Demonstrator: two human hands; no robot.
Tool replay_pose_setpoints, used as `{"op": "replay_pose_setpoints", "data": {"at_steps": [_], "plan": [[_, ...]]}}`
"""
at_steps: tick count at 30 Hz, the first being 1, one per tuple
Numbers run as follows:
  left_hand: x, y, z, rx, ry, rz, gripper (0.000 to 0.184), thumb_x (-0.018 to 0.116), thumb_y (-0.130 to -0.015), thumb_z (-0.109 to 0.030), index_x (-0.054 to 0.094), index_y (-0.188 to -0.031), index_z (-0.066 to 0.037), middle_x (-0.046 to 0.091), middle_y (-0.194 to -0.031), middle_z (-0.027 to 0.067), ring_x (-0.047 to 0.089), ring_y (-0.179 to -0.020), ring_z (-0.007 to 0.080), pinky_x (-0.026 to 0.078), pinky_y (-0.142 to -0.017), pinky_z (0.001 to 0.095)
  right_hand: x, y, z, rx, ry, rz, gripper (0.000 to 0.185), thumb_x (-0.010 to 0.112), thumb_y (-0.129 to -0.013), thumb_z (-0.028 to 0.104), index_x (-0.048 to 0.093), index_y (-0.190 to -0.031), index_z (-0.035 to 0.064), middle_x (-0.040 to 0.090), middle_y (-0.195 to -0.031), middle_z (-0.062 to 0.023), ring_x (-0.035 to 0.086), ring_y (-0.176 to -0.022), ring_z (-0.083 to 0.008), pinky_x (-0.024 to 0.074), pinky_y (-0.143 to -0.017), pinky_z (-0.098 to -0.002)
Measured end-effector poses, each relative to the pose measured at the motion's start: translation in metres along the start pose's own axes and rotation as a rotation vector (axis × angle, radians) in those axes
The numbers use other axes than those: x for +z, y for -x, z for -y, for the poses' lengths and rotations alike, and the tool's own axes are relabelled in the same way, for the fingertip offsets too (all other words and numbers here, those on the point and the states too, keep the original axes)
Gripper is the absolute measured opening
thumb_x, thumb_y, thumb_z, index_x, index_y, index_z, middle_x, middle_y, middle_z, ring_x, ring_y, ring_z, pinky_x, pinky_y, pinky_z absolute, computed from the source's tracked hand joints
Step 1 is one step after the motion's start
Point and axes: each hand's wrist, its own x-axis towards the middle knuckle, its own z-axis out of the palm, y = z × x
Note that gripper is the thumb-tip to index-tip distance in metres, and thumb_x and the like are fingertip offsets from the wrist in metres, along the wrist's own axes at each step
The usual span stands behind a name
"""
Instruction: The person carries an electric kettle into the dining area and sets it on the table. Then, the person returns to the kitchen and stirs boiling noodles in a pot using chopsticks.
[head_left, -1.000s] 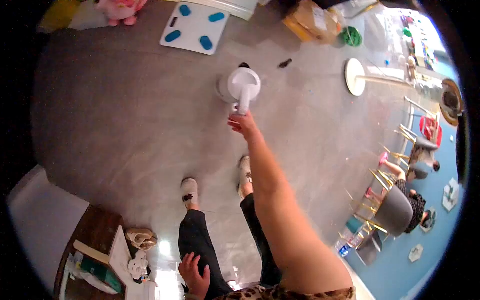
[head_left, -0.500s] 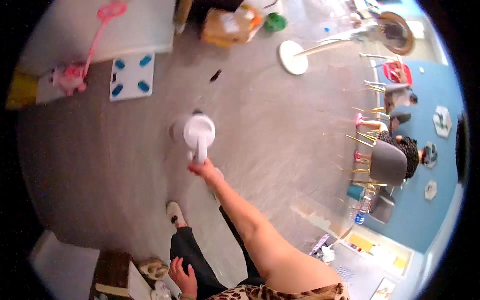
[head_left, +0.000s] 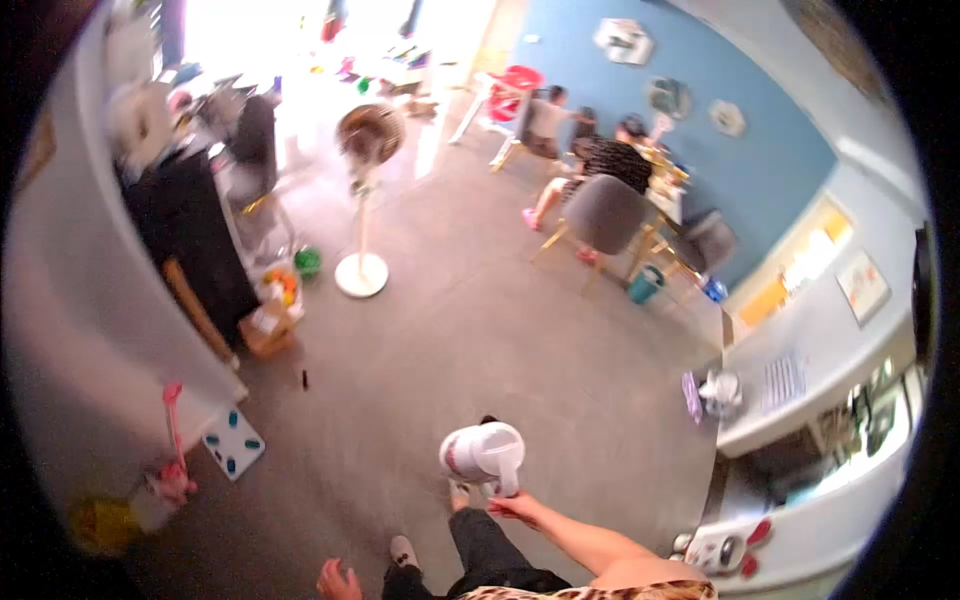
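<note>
A white lidded jug (head_left: pixel 484 452) with a handle hangs out in front of me over the grey floor. My right hand (head_left: pixel 514 506) is closed around its handle, with the lid side turned toward me. Reddish marks show on the jug's side, and a dark part sticks out at its far edge. My left hand (head_left: pixel 339 581) is low at the bottom edge of the view, fingers apart, holding nothing. My shoe (head_left: pixel 403 551) and dark trousers are below.
Ahead stands a white fan (head_left: pixel 361 275). A person sits on a grey chair (head_left: pixel 606 215) at a table by the blue wall, others beside. At left are a white scale (head_left: pixel 234 444), a pink toy (head_left: pixel 174 480) and a cardboard box (head_left: pixel 268 330). A counter (head_left: pixel 760 425) runs along the right.
My view has tilted up and turned, showing more of the room. The jug stays in my right hand and now appears lower and further right. My left hand remains apart from it.
</note>
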Motion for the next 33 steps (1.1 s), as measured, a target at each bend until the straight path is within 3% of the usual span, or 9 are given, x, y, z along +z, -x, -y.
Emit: {"op": "replay_pose_setpoints", "data": {"at_steps": [9, 17, 20, 22, 25, 28, 31, 32, 33], "plan": [[-0.033, 0.016, -0.014, 0.208, -0.224, 0.094, 0.043, 0.052, -0.095, -0.032, 0.051, -0.127, -0.004, 0.051, -0.13, 0.0157, 0.048, -0.118, 0.0347, 0.038, -0.099, 0.0453, -0.125, 0.18, -0.141, -0.187, -0.412, -0.368, 0.037, 0.07, -0.084, 0.021, 0.053, -0.114, 0.0086, 0.068, -0.092, -0.008, 0.066, -0.08, -0.0142, 0.0526, -0.069, -0.027], [0.066, 0.077, -0.167, 0.545, -0.245, 0.187, 0.034, 0.055, -0.094, -0.021, 0.055, -0.12, 0.001, 0.059, -0.119, 0.0183, 0.056, -0.106, 0.0356, 0.046, -0.09, 0.0427, -0.2, 0.299, -0.348, -0.121, -0.617, -0.541, 0.033, 0.071, -0.083, 0.017, 0.053, -0.109, 0.0072, 0.067, -0.089, -0.011, 0.066, -0.079, -0.019, 0.0535, -0.068, -0.0319], [0.152, 0.066, -0.18, 0.544, -0.199, 0.232, 0.028, 0.068, -0.078, -0.018, 0.059, -0.103, -0.009, 0.058, -0.111, 0.0116, 0.05, -0.112, 0.0322, 0.036, -0.096, 0.0468, -0.217, 0.326, -0.437, -0.119, -0.66, -0.547, 0.035, 0.07, -0.083, 0.012, 0.052, -0.112, 0.0075, 0.065, -0.086, -0.0108, 0.067, -0.075, -0.0211, 0.0556, -0.061, -0.0338], [0.189, 0.076, -0.206, 0.654, -0.261, 0.224, 0.025, 0.067, -0.08, -0.02, 0.06, -0.102, -0.011, 0.06, -0.108, 0.0103, 0.052, -0.11, 0.0313, 0.039, -0.093, 0.0467, -0.217, 0.362, -0.457, -0.068, -0.778, -0.602, 0.034, 0.068, -0.083, 0.007, 0.05, -0.112, 0.0081, 0.064, -0.084, -0.0105, 0.067, -0.069, -0.0232, 0.0561, -0.06, -0.0365], [0.213, 0.106, -0.252, 0.69, -0.316, 0.252, 0.027, 0.065, -0.08, -0.027, 0.064, -0.103, -0.013, 0.061, -0.111, 0.0098, 0.054, -0.109, 0.0303, 0.038, -0.093, 0.046, -0.217, 0.364, -0.526, -0.103, -0.982, -0.674, 0.024, 0.061, -0.074, -0.007, 0.056, -0.093, 0.0066, 0.052, -0.072, -0.0056, 0.044, -0.052, -0.0156, 0.0339, -0.043, -0.0293], [0.234, 0.112, -0.279, 0.686, -0.468, 0.301, 0.027, 0.063, -0.082, -0.029, 0.064, -0.105, -0.014, 0.06, -0.112, 0.0103, 0.054, -0.11, 0.031, 0.04, -0.093, 0.0466, -0.214, 0.368, -0.582, -0.152, -0.959, -0.733, 0.026, 0.074, -0.081, 0.024, 0.058, -0.097, 0.0113, 0.059, -0.062, -0.004, 0.051, -0.045, -0.0109, 0.0385, -0.038, -0.0225], [0.255, 0.075, -0.283, 0.584, -0.689, 0.394, 0.029, 0.061, -0.083, -0.031, 0.066, -0.109, -0.017, 0.058, -0.116, 0.0114, 0.053, -0.113, 0.0323, 0.043, -0.095, 0.045, -0.206, 0.382, -0.57, -0.033, -1.209, -0.88, 0.025, 0.067, -0.086, 0.019, 0.053, -0.106, 0.0155, 0.042, -0.059, 0.0014, 0.035, -0.043, -0.0106, 0.0307, -0.039, -0.0271], [0.255, 0.065, -0.294, 0.506, -0.745, 0.433, 0.029, 0.06, -0.083, -0.03, 0.067, -0.108, -0.017, 0.058, -0.116, 0.012, 0.053, -0.113, 0.0322, 0.043, -0.095, 0.0437, -0.197, 0.338, -0.65, -0.132, -1.267, -0.837, 0.045, 0.069, -0.087, 0.021, 0.048, -0.126, 0.0229, 0.056, -0.097, 0.0036, 0.054, -0.076, -0.014, 0.0478, -0.06, -0.0319], [0.267, 0.048, -0.305, 0.419, -0.769, 0.46, 0.027, 0.059, -0.082, -0.028, 0.068, -0.102, -0.013, 0.061, -0.11, 0.0135, 0.056, -0.108, 0.0322, 0.046, -0.093, 0.0423, -0.219, 0.402, -0.556, 0.056, -1.281, -0.856, 0.034, 0.066, -0.084, 0.006, 0.049, -0.113, 0.0081, 0.065, -0.082, -0.0117, 0.067, -0.066, -0.026, 0.0551, -0.058, -0.0371]]}}
